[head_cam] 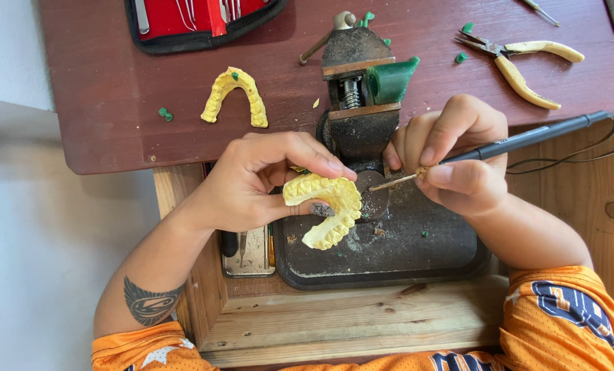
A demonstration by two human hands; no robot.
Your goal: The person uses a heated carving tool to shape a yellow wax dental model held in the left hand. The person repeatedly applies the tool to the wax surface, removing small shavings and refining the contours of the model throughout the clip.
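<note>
My left hand grips a yellow plaster dental cast over a dark metal tray. My right hand holds a black corded pen-like tool whose thin metal tip points at the cast's upper right side, close to it. A second yellow dental cast lies on the dark red tabletop, up and to the left.
A small metal vise clamping a green block stands just behind my hands. Yellow-handled pliers lie at the upper right. A red instrument case sits at the top. Green wax bits dot the tabletop. A wooden frame lies below.
</note>
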